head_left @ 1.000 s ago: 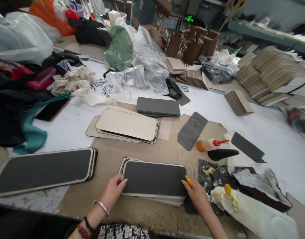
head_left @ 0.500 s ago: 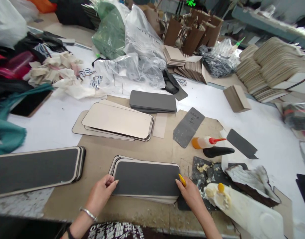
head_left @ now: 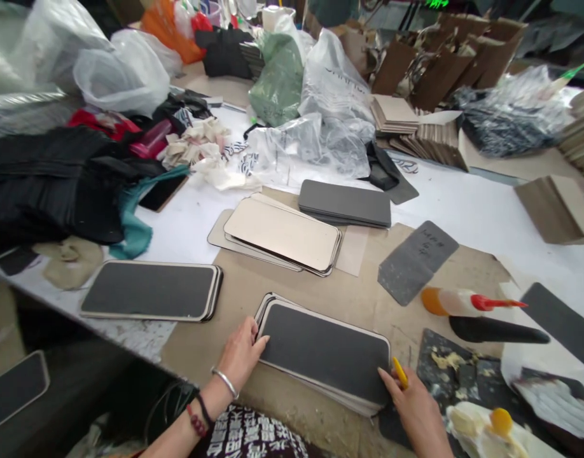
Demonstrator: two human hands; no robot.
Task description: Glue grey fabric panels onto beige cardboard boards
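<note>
A stack of rounded panels with pale rims lies in front of me, its top panel (head_left: 325, 353) dark grey. My left hand (head_left: 244, 356) is closed at the stack's left end, thumb on the top panel's edge and fingers curled beside it. At the right end, my right hand (head_left: 416, 404) touches the panel's edge with its fingertips. A thin yellow tool (head_left: 399, 373) is tucked in that hand; its other end is hidden. Beyond lie a stack of cream panels (head_left: 282, 232) and another dark-faced stack (head_left: 151, 289) to the left.
Right of the stack are a glue bottle with a red nozzle (head_left: 464, 301), a black tapered object (head_left: 497, 331) and a glue-smeared dark board (head_left: 430, 359). Grey panels (head_left: 344, 202) and plastic bags (head_left: 320, 140) stand farther back. A phone (head_left: 163, 193) lies at left.
My view has swung left, so things on the table appear farther right and more of the left side shows. Both hands stay at the ends of the same stack.
</note>
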